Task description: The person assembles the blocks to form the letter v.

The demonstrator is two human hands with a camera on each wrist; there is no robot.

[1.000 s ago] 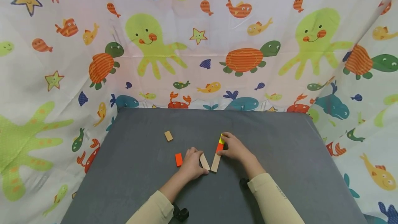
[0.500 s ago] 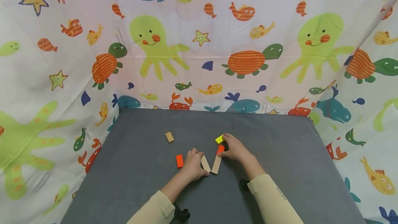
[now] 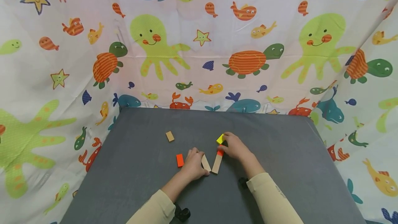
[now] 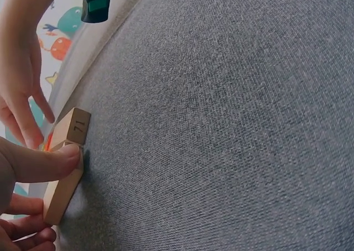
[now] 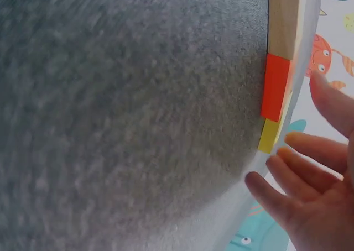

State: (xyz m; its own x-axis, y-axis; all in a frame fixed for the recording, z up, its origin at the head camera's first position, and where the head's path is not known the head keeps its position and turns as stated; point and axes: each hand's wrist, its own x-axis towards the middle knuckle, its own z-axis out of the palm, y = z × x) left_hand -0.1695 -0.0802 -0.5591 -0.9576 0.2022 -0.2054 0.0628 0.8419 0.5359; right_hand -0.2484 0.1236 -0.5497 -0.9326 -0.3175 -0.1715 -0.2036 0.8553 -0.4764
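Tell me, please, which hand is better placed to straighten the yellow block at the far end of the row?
Probably the right hand: its fingertips are already at the yellow block beside the red block. The left hand rests on a plain wooden block, farther away.

Both hands low, fingers curled (image 3: 192, 163)
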